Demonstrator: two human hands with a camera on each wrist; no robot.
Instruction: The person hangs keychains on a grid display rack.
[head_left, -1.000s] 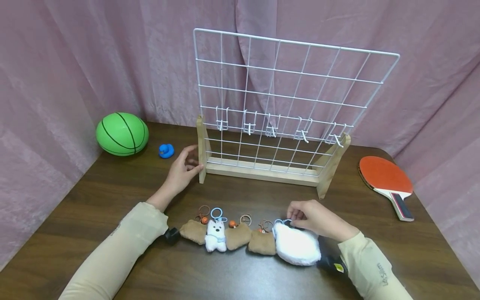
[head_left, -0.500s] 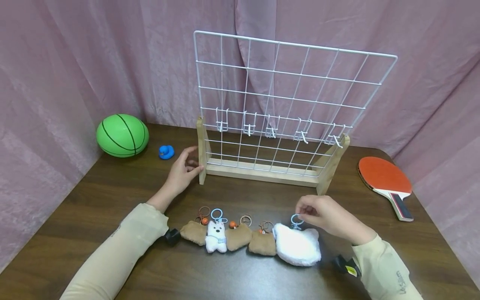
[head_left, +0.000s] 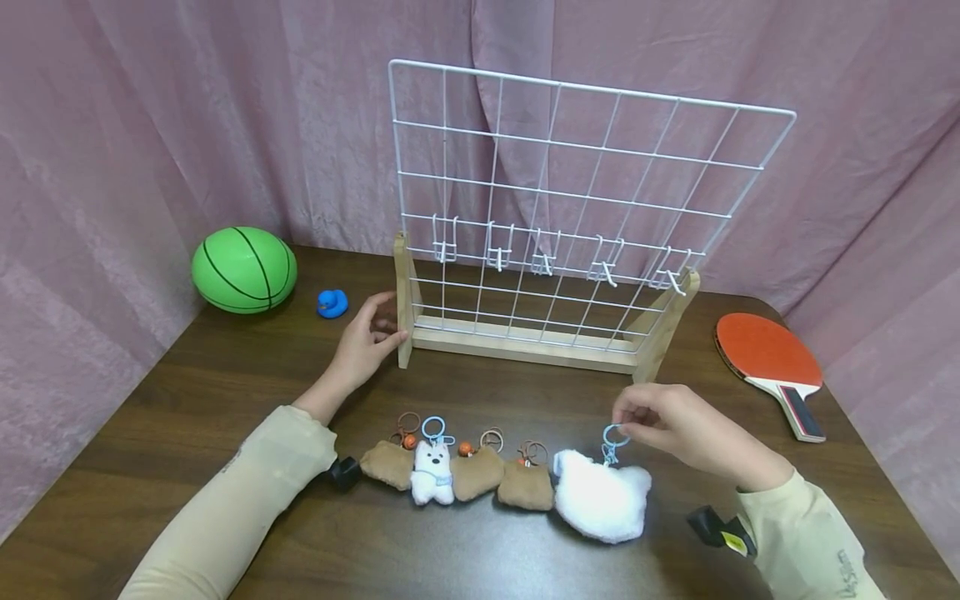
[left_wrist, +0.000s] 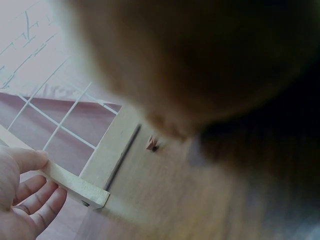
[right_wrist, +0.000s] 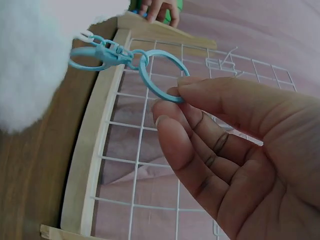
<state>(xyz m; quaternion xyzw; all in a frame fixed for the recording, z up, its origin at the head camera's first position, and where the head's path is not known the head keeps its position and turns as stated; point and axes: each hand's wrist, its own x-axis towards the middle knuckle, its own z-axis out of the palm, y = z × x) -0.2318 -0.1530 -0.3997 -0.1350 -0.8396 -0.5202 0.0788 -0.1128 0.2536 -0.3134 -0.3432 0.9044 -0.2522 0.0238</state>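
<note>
My right hand (head_left: 671, 425) pinches the light blue key ring (right_wrist: 162, 75) of a large white plush keychain (head_left: 602, 498) between thumb and fingers. The plush hangs from a blue clasp (right_wrist: 112, 54), close over the table. My left hand (head_left: 363, 342) holds the left wooden side board (head_left: 405, 308) of a display stand, thumb (left_wrist: 32, 160) on its edge. White wire grid (head_left: 570, 175) rises from the stand, with several white hooks (head_left: 543, 263) in a row. Left of the white plush lie brown plush keychains (head_left: 477, 473) and a small white dog keychain (head_left: 432, 475).
A green ball (head_left: 245, 270) and a blue rubber duck (head_left: 332, 303) sit at the back left. On the right lies a red table tennis paddle (head_left: 768, 350). Pink curtains (head_left: 187, 125) hang behind the brown wooden table (head_left: 262, 367).
My right hand has moved right and slightly away from me, drawing up the blue ring. The white plush has shifted right with it. My left hand stays at the stand.
</note>
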